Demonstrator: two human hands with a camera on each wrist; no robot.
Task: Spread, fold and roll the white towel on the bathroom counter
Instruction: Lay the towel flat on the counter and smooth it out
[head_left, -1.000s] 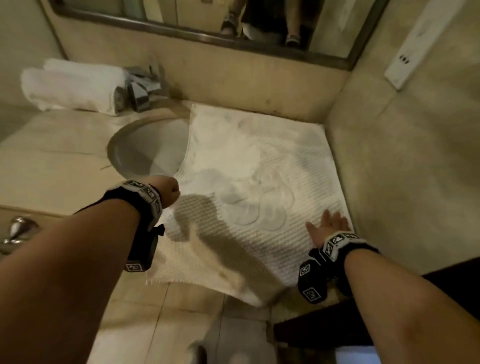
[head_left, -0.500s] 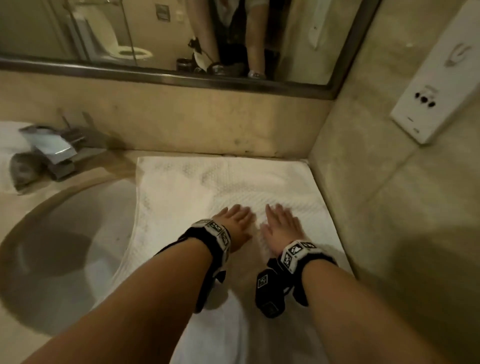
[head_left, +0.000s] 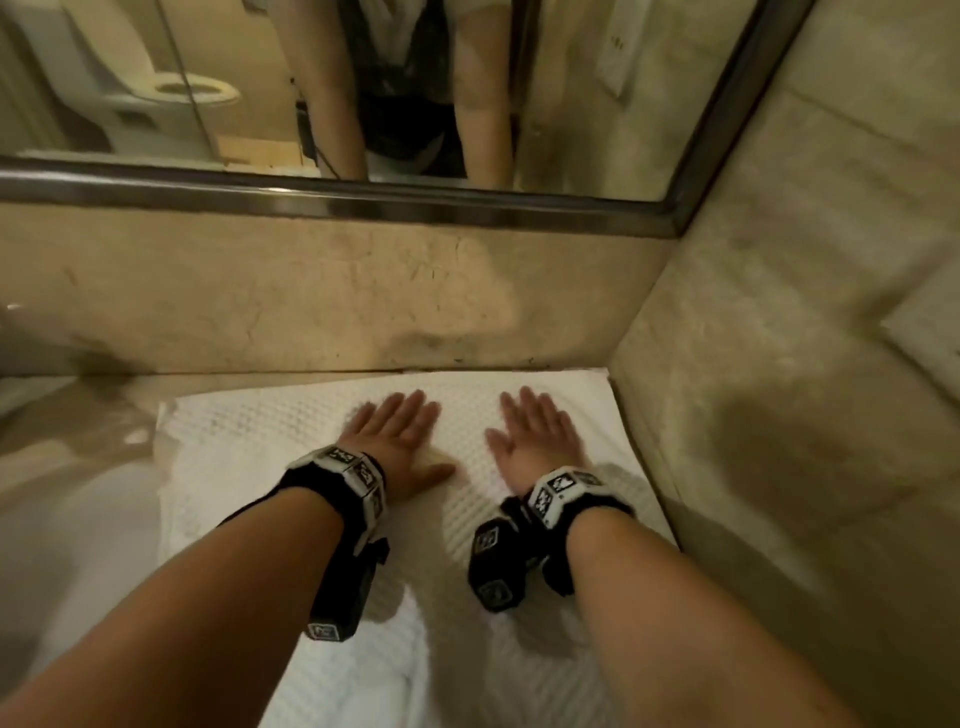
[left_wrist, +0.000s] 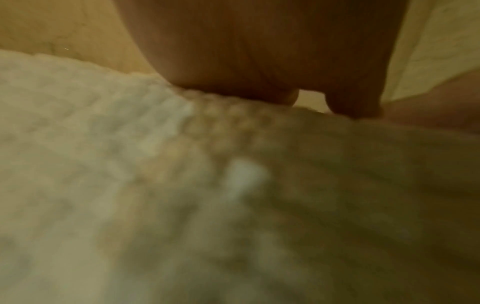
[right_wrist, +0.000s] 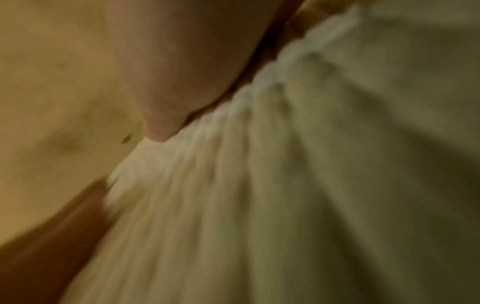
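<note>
Both forearms are seen bare, with no sleeves reaching them. A black strap (head_left: 332, 480) is worn around the left wrist, topped by a white band printed with black square-patterned markers. A black boxy unit (head_left: 340, 597) is hung below that strap, with a small white-framed marker at its lower end. A matching black strap with a white marker band (head_left: 563, 491) is worn on the right wrist, and a rounded black unit (head_left: 493, 564) bearing grey square markers is attached to its inner side.

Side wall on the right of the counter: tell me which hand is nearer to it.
Right. The right hand lies flat on the white towel closer to the side wall; the left hand lies beside it, farther away.
</note>
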